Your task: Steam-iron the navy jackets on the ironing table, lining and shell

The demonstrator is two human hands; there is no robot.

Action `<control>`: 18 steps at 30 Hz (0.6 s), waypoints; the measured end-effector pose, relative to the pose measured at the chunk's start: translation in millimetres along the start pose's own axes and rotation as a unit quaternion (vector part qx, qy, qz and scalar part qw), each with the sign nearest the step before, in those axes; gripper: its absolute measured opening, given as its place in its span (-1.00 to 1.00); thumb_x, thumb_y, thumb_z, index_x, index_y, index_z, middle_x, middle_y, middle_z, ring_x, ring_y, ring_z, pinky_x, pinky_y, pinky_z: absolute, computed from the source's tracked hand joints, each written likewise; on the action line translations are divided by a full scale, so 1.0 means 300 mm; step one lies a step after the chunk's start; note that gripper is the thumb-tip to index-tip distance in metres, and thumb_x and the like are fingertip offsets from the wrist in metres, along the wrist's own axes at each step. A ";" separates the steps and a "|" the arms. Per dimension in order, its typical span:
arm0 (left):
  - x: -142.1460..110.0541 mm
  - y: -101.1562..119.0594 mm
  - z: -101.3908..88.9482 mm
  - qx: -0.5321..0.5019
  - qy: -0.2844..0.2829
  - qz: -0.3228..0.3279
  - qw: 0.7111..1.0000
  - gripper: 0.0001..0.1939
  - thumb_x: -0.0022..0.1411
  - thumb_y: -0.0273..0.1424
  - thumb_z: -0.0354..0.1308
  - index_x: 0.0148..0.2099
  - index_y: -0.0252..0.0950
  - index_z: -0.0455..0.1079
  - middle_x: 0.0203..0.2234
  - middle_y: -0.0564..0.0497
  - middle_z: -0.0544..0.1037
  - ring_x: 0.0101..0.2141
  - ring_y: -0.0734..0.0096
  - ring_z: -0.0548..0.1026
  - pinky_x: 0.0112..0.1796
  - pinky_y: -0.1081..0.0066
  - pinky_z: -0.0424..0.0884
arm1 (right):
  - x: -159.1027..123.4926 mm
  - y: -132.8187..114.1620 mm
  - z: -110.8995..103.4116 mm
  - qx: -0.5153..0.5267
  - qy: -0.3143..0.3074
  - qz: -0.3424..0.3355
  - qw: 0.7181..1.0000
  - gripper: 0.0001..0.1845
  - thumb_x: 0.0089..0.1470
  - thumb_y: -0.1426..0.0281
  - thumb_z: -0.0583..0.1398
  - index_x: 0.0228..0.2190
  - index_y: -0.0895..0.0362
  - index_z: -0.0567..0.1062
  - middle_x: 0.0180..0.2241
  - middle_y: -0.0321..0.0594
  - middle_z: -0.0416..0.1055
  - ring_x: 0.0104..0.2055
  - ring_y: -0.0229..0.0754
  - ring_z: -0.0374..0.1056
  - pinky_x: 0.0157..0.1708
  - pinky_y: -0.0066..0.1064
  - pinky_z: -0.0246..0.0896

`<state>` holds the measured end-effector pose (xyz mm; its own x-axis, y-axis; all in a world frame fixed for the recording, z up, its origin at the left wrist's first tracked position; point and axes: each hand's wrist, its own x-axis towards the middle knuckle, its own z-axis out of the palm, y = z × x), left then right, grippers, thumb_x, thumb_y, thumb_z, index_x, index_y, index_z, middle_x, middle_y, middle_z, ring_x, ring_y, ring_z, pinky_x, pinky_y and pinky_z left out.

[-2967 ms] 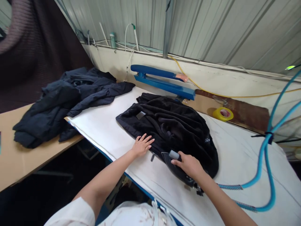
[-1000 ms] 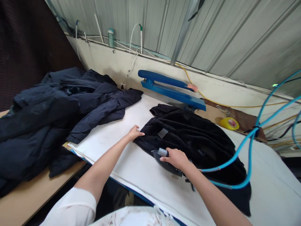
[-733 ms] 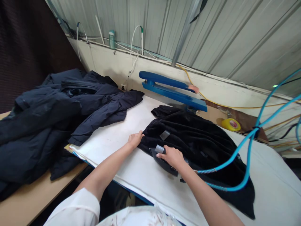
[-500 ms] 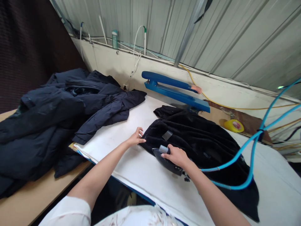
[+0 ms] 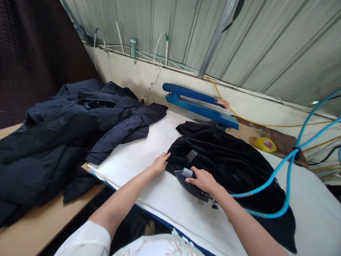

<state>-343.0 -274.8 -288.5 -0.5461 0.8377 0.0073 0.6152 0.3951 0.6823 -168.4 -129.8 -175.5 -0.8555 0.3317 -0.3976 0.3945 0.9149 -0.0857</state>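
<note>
A black plush garment point(image 5: 213, 153) lies spread on the white padded ironing table point(image 5: 141, 160), with a small grey label point(image 5: 191, 155) on its upper side. My right hand point(image 5: 204, 181) is wrapped round the handle of a dark steam iron point(image 5: 190, 186), which sits at the garment's near edge with its tip pointing left. Two blue hoses point(image 5: 277, 174) run from the iron's rear up to the right. At the garment's left edge, my left hand point(image 5: 160, 163) pinches the cloth between thumb and fingers.
Dark navy padded jackets point(image 5: 66, 138) are heaped on the left, partly over a wooden board point(image 5: 50, 220). A blue sleeve board point(image 5: 199, 103) stands behind the garment. Yellow tape point(image 5: 265, 144) lies at the back right. A wall with cables runs along the back.
My left hand has closed from spread fingers onto the garment's left edge. The iron and right hand stay in nearly the same place on the cloth; the view has shifted slightly.
</note>
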 end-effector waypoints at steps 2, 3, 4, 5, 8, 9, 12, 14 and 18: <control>0.008 -0.011 -0.001 -0.012 -0.004 -0.014 1.000 -0.39 0.05 -0.58 -0.08 0.19 -0.26 0.06 -0.03 -0.06 0.27 -0.03 0.34 0.26 -0.01 0.42 0.19 | 0.014 -0.025 0.003 0.002 0.005 0.003 1.000 -0.55 -0.09 0.00 0.07 -0.24 0.04 0.32 -0.29 -0.17 0.44 -0.20 -0.05 0.33 -0.36 -0.40 0.04; 0.013 -0.015 -0.003 -0.016 -0.010 -0.016 1.000 -0.39 0.06 -0.58 -0.08 0.19 -0.25 0.06 -0.03 -0.05 0.27 -0.02 0.34 0.26 0.00 0.41 0.19 | 0.024 -0.039 0.003 0.002 0.008 0.004 1.000 -0.54 -0.09 -0.01 0.07 -0.23 0.03 0.32 -0.28 -0.17 0.44 -0.20 -0.05 0.33 -0.36 -0.39 0.05; 0.017 -0.019 -0.008 -0.018 -0.014 -0.016 1.000 -0.39 0.05 -0.58 -0.08 0.19 -0.23 0.08 -0.03 -0.04 0.28 -0.03 0.34 0.27 -0.01 0.40 0.20 | 0.034 -0.053 0.003 0.001 0.011 0.004 1.000 -0.53 -0.08 -0.01 0.07 -0.22 0.03 0.32 -0.28 -0.17 0.44 -0.20 -0.05 0.33 -0.35 -0.39 0.05; 0.020 -0.023 -0.014 -0.021 -0.016 -0.015 1.000 -0.40 0.05 -0.58 -0.07 0.18 -0.20 0.10 -0.05 -0.02 0.29 -0.04 0.33 0.28 -0.02 0.39 0.21 | 0.046 -0.067 0.002 0.000 0.015 0.004 1.000 -0.53 -0.08 -0.01 0.06 -0.22 0.03 0.31 -0.28 -0.17 0.43 -0.20 -0.05 0.33 -0.34 -0.38 0.06; 0.019 -0.038 -0.044 -0.080 -0.027 -0.035 0.996 -0.41 0.03 -0.59 -0.05 0.13 -0.15 0.16 -0.09 -0.01 0.32 -0.18 0.39 0.39 -0.17 0.44 0.35 | 0.078 -0.103 -0.003 -0.001 0.030 0.010 1.000 -0.51 -0.08 -0.03 0.05 -0.21 0.02 0.31 -0.25 -0.15 0.43 -0.20 -0.04 0.33 -0.33 -0.36 0.06; 0.014 -0.044 -0.056 -0.116 -0.037 -0.058 0.991 -0.41 0.02 -0.59 -0.05 0.13 -0.15 0.16 -0.10 -0.02 0.31 -0.27 0.44 0.42 -0.27 0.48 0.39 | 0.087 -0.112 -0.006 0.000 0.033 0.014 0.999 -0.51 -0.09 -0.03 0.05 -0.20 0.03 0.31 -0.25 -0.14 0.43 -0.20 -0.03 0.33 -0.33 -0.36 0.07; -0.004 -0.054 -0.084 -0.208 -0.061 -0.148 0.965 -0.38 0.00 -0.60 -0.02 0.14 -0.17 0.08 -0.11 -0.06 0.27 -0.52 0.60 0.43 -0.54 0.56 0.38 | 0.109 -0.138 -0.014 0.004 0.036 0.021 0.999 -0.48 -0.09 -0.04 0.04 -0.19 0.03 0.31 -0.24 -0.12 0.43 -0.19 -0.02 0.33 -0.33 -0.35 0.08; -0.015 -0.052 -0.091 -0.213 -0.046 -0.191 0.957 -0.41 -0.02 -0.61 0.01 0.10 -0.20 0.10 -0.17 -0.04 0.29 -0.59 0.67 0.39 -0.59 0.59 0.35 | 0.121 -0.154 -0.019 0.006 0.033 0.022 0.999 -0.47 -0.09 -0.05 0.04 -0.17 0.03 0.31 -0.22 -0.11 0.42 -0.18 -0.01 0.33 -0.32 -0.34 0.09; -0.034 -0.035 -0.089 -0.141 0.037 -0.220 0.965 -0.49 -0.12 -0.66 0.09 -0.06 -0.26 0.22 -0.27 -0.01 0.32 -0.51 0.61 0.38 -0.56 0.62 0.33 | 0.147 -0.182 -0.030 0.003 0.026 0.018 0.999 -0.46 -0.07 -0.05 0.03 -0.17 0.05 0.30 -0.19 -0.08 0.41 -0.14 0.00 0.31 -0.27 -0.30 0.10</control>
<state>-359.0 -297.6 -276.4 -0.7641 0.5797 -0.2832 0.1414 0.5787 0.8032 -230.8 -163.0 -180.1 -0.8572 0.3762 -0.3516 0.4271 0.9009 -0.0775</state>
